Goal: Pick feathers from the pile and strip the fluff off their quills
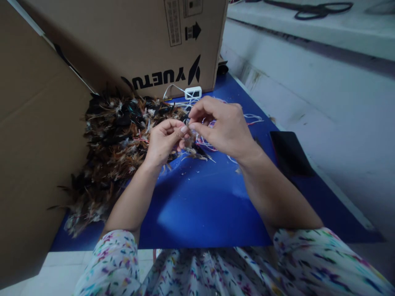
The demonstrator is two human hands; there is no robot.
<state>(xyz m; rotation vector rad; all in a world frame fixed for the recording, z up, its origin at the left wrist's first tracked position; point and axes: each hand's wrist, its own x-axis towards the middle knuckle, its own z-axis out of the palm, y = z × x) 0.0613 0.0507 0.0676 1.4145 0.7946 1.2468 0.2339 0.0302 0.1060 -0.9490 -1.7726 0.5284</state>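
My left hand point(165, 139) is closed in a pinch, thumb against the fingers, over the blue table point(197, 209). Right beside it, my right hand point(224, 125) also pinches, its fingertips almost meeting the left thumb. Whatever lies between the fingertips is too small and blurred to name. A few brown feathers point(197, 153) show just below the hands. To the left spreads a large heap of brown and black feathers point(108, 144), with some reddish thread in it. Thin white and pinkish strings point(203, 143) lie tangled behind and under my right hand, which partly hides them.
A big cardboard box point(148, 37) stands at the back, and a cardboard panel point(37, 135) rises on the left. A small white device point(193, 93) with a dark window sits by the box. A flat black phone-like object point(291, 153) lies right. Scissors point(324, 9) rest on a ledge.
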